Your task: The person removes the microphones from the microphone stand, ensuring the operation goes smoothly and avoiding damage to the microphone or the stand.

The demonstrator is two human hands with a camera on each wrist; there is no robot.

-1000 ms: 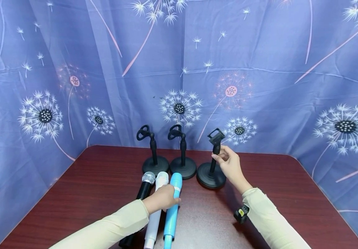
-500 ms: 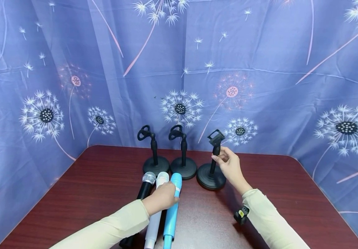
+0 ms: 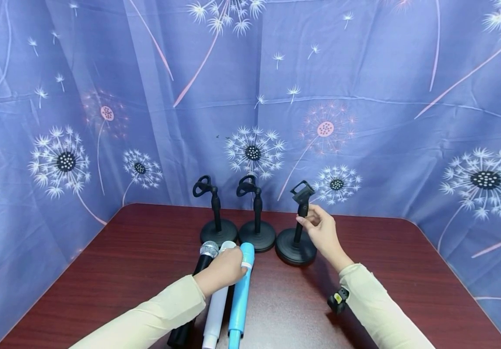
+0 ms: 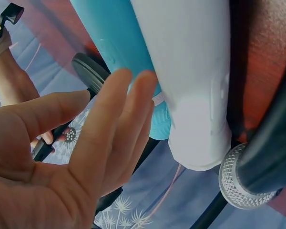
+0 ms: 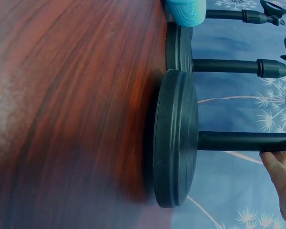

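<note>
My left hand [image 3: 222, 267] is over the white microphone [image 3: 214, 317] and beside the blue microphone [image 3: 239, 305]. In the left wrist view its fingers [image 4: 102, 129] are extended, thumb apart, near the blue and white heads with nothing gripped. Left of the white one lies a black microphone [image 3: 202, 264] with a silver mesh head. My right hand [image 3: 323, 235] pinches the upper pole of the rightmost black microphone stand [image 3: 294, 248] between thumb and fingers. That stand is upright, its round base [image 5: 176, 143] on the table and its clip empty.
Two more black microphone stands, a middle one [image 3: 257, 236] and a left one [image 3: 218, 231], stand in line at the back of the reddish-brown table [image 3: 137, 261]. Behind them hangs a blue dandelion-print curtain [image 3: 198, 126]. A small black device [image 3: 338, 299] is on the right wrist.
My left hand has shifted slightly forward along the microphones, and its thumb has drawn back from over the blue one. The right hand keeps its hold on the stand.
</note>
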